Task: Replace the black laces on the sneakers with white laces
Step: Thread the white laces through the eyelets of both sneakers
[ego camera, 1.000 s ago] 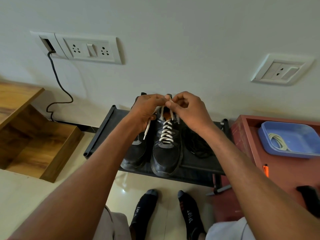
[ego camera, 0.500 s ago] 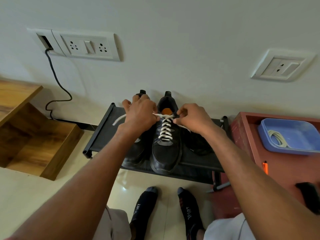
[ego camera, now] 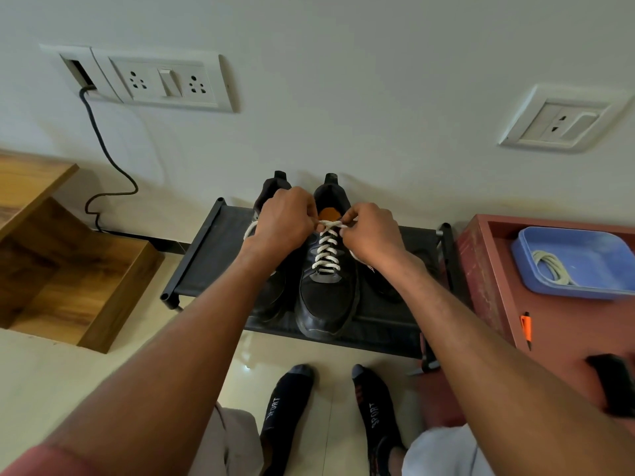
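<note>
Two black sneakers stand side by side on a low black rack (ego camera: 202,255) against the wall. The right sneaker (ego camera: 326,300) is threaded with a white lace (ego camera: 326,255) up to its top eyelets. My left hand (ego camera: 283,223) and my right hand (ego camera: 372,233) each pinch one end of that lace, crossed just above the tongue. The left sneaker (ego camera: 271,304) is mostly hidden under my left forearm. A dark pile of black laces (ego camera: 395,290) lies on the rack right of the shoes, partly behind my right wrist.
A blue tray (ego camera: 591,249) holding a coiled white lace (ego camera: 549,266) sits on a red table (ego camera: 549,331) at right, with an orange pen (ego camera: 525,329) and a black object (ego camera: 615,383). Wooden steps (ego camera: 68,269) stand at left. My socked feet (ego camera: 288,400) rest on the tiled floor.
My hands dropped from above the shoe, pulled the lace ends out sideways, and have now come back together over the top eyelets with the ends crossed.
</note>
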`<state>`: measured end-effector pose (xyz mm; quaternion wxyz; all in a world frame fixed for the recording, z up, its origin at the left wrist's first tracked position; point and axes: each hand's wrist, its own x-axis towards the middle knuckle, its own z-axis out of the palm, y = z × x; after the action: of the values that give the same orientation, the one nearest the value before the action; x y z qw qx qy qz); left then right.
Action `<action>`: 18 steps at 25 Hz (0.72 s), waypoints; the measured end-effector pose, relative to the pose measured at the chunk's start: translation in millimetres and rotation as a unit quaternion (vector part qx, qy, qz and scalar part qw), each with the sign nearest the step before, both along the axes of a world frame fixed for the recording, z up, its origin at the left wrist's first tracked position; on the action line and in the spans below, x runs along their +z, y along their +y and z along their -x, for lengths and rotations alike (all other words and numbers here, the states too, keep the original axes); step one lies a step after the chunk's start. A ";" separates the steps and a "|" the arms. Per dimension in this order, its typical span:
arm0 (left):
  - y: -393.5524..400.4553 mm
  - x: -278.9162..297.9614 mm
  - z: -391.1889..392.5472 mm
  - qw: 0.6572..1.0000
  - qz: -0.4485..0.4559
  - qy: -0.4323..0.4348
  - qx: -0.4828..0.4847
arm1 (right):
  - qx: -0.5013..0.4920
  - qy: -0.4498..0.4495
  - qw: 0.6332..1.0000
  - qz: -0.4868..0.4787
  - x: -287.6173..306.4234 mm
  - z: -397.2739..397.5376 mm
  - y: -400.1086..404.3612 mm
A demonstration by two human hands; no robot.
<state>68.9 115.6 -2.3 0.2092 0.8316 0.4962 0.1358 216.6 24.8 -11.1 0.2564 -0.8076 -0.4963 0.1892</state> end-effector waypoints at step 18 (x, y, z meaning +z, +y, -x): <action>-10.8 1.6 -10.8 0.877 0.264 -0.394 0.083 | -0.146 0.581 0.799 -0.047 12.6 0.2 5.2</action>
<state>79.7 104.8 -0.7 0.5870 0.5790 0.4576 0.3328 216.4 30.0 1.5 0.5585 -0.5965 -0.1384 0.5596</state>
